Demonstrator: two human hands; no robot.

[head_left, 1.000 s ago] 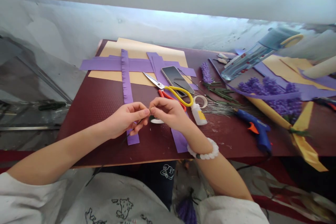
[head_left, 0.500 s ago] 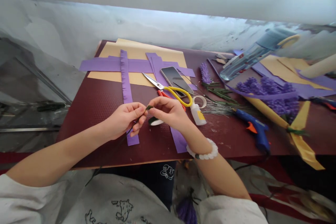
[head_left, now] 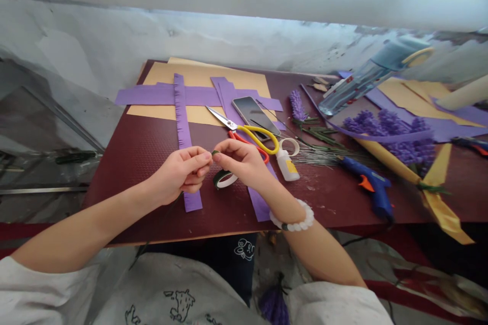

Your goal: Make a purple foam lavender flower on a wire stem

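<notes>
Above the table's front part, my left hand point(head_left: 185, 170) is closed in a pinch on a thin dark green stem point(head_left: 141, 254), which trails below the hand towards my lap. Fingertip to fingertip with it, my right hand point(head_left: 242, 162) pinches a short bit of dark green floral tape point(head_left: 214, 153) at the stem's end. Just under the right hand lies a roll of the tape point(head_left: 219, 181) with a white core. A fringed purple paper strip point(head_left: 182, 124) runs lengthwise behind my left hand. Yellow-and-red-handled scissors point(head_left: 244, 129) lie beyond my right hand.
Beside the scissors are a phone point(head_left: 253, 114) and a small glue bottle point(head_left: 287, 166). Farther right lie a blue glue gun point(head_left: 371, 183), a wrapped purple flower bouquet point(head_left: 404, 144), several wires point(head_left: 324, 156) and a water bottle point(head_left: 369, 78). Tan paper sheets point(head_left: 244, 78) lie at the back.
My left fingers have curled in further, and less of the stem shows below them. Both hands have shifted slightly, leaving more of the tape roll in sight.
</notes>
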